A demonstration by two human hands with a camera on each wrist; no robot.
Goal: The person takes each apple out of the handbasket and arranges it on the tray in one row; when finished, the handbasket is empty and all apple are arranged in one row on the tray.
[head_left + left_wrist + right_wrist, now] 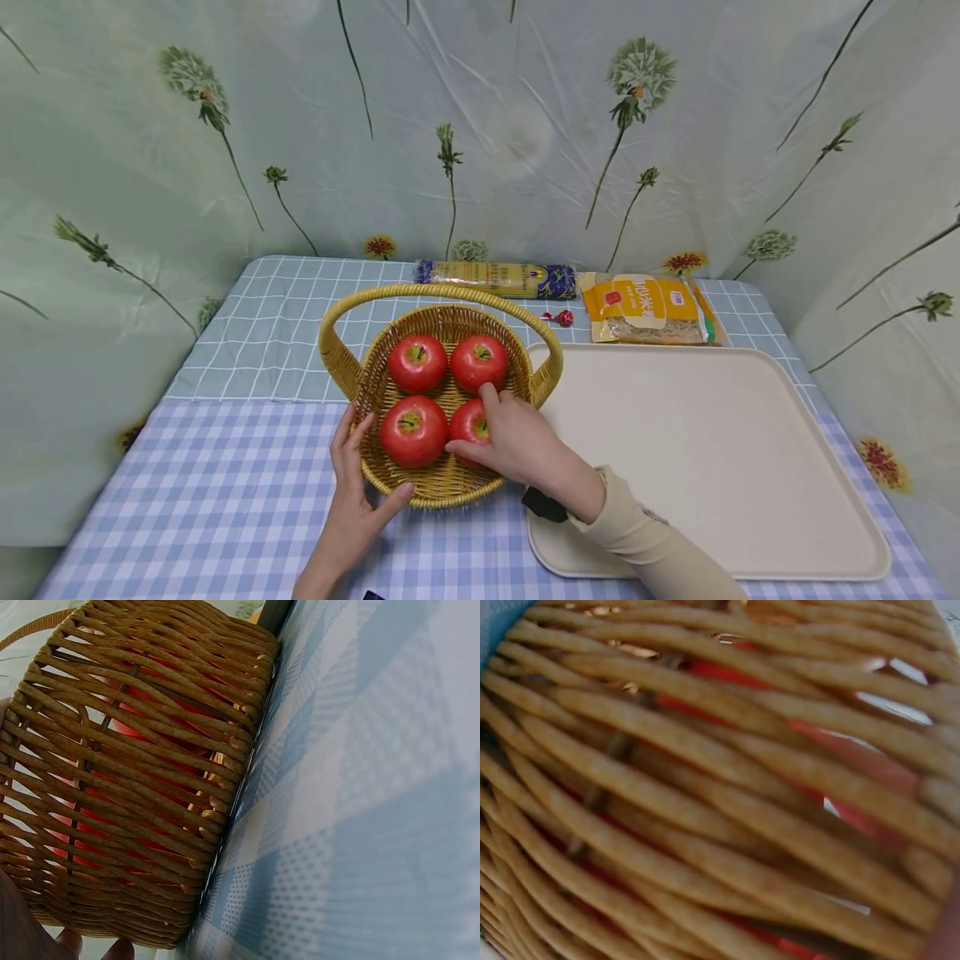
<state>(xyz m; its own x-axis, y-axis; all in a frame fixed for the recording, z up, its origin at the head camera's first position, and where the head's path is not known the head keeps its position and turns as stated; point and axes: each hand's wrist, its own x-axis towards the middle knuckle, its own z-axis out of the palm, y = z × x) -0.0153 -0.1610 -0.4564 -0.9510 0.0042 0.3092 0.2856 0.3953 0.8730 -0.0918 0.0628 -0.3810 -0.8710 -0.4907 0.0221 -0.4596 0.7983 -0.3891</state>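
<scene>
In the head view a woven wicker basket (442, 493) with a tall arched handle stands on the checked cloth. Three red apples, among them the front left one (414, 432), sit inside it. My right hand (521, 437) reaches over the basket's right rim and grips a fourth red apple (467, 423) at the front right, covering part of it. My left hand (356, 492) holds the basket's front left side, thumb toward the front rim, fingers along the left wall. Through the weave (135, 772) in the left wrist view, red shows. The right wrist view is filled by blurred wicker (705, 787).
A large beige tray (705, 458) lies to the right, partly under my right sleeve. Behind are a long noodle packet (487, 279), a red wrapped sweet (562, 317) and an orange food bag (648, 308). A patterned curtain (517, 150) hangs at the back.
</scene>
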